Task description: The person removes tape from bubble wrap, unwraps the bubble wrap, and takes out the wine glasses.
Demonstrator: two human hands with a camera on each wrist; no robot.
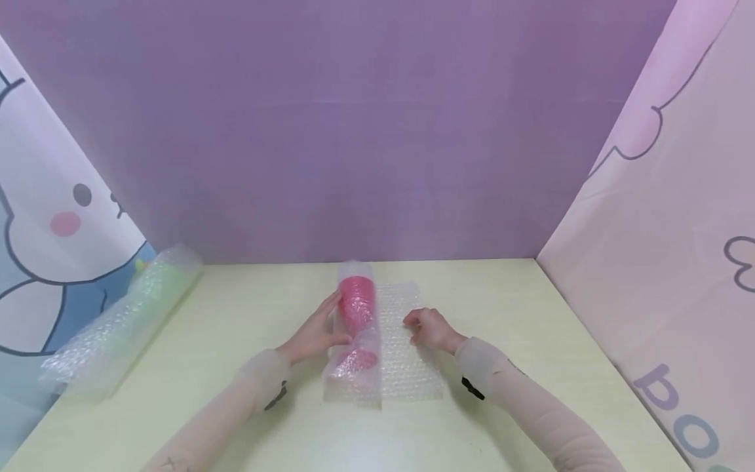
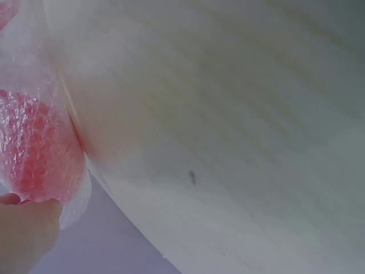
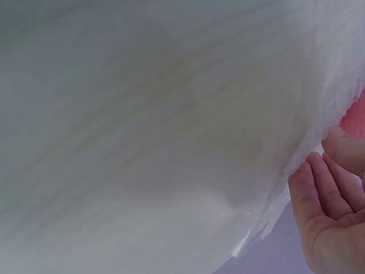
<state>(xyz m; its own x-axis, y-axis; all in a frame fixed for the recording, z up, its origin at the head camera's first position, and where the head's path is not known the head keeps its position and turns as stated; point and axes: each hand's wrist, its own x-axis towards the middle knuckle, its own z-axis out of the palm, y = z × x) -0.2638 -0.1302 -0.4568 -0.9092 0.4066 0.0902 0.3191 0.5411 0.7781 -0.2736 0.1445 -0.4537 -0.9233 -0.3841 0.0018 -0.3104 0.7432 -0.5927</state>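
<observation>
A pink object (image 1: 357,303), wide at its far end and tapering toward me, lies inside a layer of bubble wrap (image 1: 366,385) in the middle of the table. Its exact kind is blurred by the film. My left hand (image 1: 314,335) rests against the left side of this bundle, fingers stretched along it and thumb reaching over the wrap. To the right, a flat flap of the bubble wrap (image 1: 403,373) spreads over the tabletop. My right hand (image 1: 433,329) pinches the flap's right edge between thumb and curled fingers; the right wrist view shows the fingers (image 3: 331,197) at the film's edge.
Another bubble-wrapped bundle (image 1: 132,314), greenish inside, lies along the table's left edge. The pale wooden table (image 1: 489,295) ends at a purple backdrop (image 1: 354,131). Printed cloth panels (image 1: 678,262) stand on both sides.
</observation>
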